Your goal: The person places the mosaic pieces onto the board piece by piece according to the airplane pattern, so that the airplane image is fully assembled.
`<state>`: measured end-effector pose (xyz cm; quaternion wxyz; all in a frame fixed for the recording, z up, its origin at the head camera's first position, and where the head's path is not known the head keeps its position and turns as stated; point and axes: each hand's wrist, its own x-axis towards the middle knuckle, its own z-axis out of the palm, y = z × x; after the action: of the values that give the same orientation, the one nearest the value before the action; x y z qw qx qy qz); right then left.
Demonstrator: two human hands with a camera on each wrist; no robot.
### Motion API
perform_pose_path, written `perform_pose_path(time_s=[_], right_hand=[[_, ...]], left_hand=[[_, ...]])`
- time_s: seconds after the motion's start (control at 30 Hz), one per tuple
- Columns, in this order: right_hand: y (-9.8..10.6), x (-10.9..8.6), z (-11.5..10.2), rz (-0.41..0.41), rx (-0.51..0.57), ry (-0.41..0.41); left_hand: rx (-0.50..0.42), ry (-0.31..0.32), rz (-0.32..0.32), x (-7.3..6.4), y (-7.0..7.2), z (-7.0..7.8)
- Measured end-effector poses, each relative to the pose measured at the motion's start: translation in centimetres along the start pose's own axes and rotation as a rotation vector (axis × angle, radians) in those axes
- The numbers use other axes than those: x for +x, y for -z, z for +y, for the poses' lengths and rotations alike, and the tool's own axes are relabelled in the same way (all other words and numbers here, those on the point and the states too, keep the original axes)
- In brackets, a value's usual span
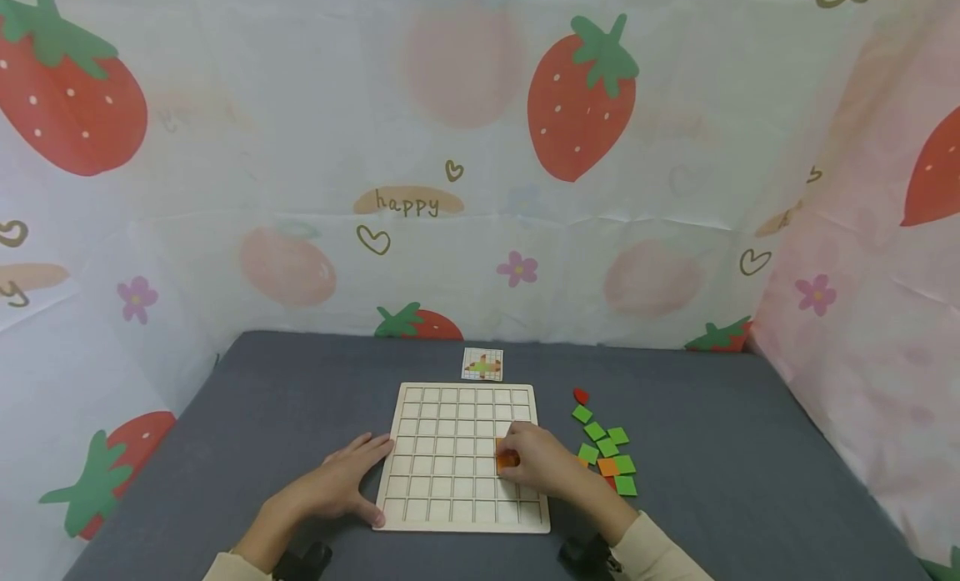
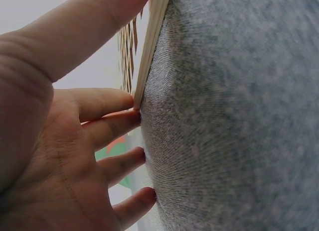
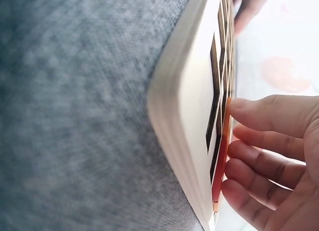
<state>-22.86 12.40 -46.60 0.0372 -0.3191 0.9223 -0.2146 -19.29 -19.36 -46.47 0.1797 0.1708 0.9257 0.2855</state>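
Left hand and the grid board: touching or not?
Touching. The left wrist view shows the left hand with its index fingertip meeting the edge of the grid board.

Under the right hand (image 1: 536,460), an orange tile (image 1: 507,461) shows against a pale, brown-gridded wooden board (image 1: 442,468). Green, orange and red tiles (image 1: 626,485) dot the grey cloth (image 1: 712,448) to its right; ahead, red strawberries (image 1: 581,114) pattern the white curtain (image 1: 315,106).
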Motion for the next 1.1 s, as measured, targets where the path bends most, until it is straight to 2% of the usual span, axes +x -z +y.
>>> perform_pose_path(time_s=[0.37,0.57,0.73,1.1], right_hand=[[0.1,0.0,-0.1,-0.017,-0.016,0.011],[0.5,-0.1,0.1,-0.022,0.050,0.018],[1.4,-0.4,0.5,0.013,0.083,0.019],[2.8,-1.6,2.6,0.059,0.150,-0.125]], left_hand=[[-0.008,-0.001,-0.003,-0.1,0.1,0.2],[-0.010,0.002,-0.006,-0.1,0.1,0.1],[0.007,0.007,0.001,0.2,-0.1,-0.1],[0.012,-0.003,0.016,0.0,-0.2,0.0]])
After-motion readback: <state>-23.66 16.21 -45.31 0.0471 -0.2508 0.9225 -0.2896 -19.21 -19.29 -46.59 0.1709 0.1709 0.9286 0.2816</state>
